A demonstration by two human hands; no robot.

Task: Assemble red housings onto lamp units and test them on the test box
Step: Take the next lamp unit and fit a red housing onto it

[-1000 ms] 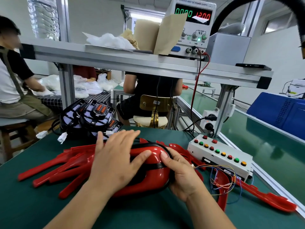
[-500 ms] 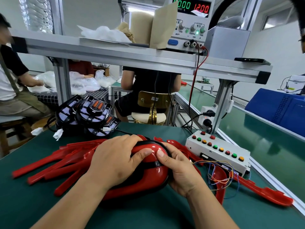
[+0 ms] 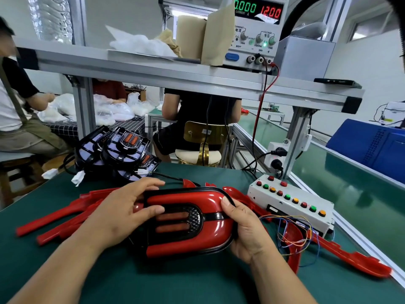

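Assembly stage, centre of frame: glossy red plastic housing [image 3: 186, 224] seated over black lamp unit with two amber bars, on green mat [image 3: 153, 281]. Left hand [image 3: 122, 211] grips left end; right hand [image 3: 245, 229] clasps right end, thumb on top edge. Test likely pending: white push-button test box [image 3: 291, 205] at right untouched. Bare lamp units [image 3: 116, 152] upper left, spare red housings [image 3: 59, 216] left remain. Power supply [image 3: 257, 25] at top reads "0.000", "12.00", "CURRENT", "VOLTAGE".

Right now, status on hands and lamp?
Both hands, left and right, gripping the lamp unit, red housing on. Test box untouched at right. Loose wires beside right hand.
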